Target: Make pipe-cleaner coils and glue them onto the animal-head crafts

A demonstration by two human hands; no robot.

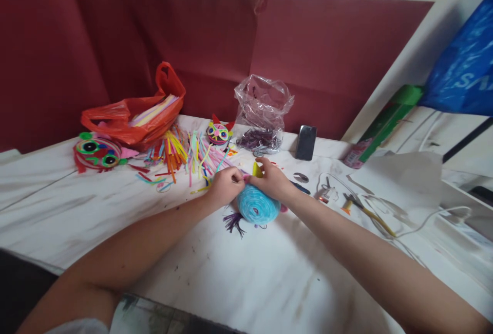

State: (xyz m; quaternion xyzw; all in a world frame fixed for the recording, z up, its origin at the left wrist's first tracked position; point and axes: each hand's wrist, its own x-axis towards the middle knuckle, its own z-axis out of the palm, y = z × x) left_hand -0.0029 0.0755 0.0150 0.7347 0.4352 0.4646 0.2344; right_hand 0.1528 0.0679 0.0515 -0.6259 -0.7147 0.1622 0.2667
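Observation:
A round blue coiled piece (257, 205) rests on the white marbled table, with a dark purple tassel (234, 223) at its lower left. My left hand (228, 185) is closed at its upper left edge, pinching something small, partly pink. My right hand (271, 179) lies over the top edge, thumb and fingers around a yellow piece (257, 170). The fingertips of both hands nearly meet at a pink bit.
Behind are a red bag (127, 123), colourful pipe cleaners (173, 151), two decorated faces (102, 153), a clear bag (262, 113) and a phone (306, 143). Pliers (370, 213) and white cables lie right, near a green box (385, 123).

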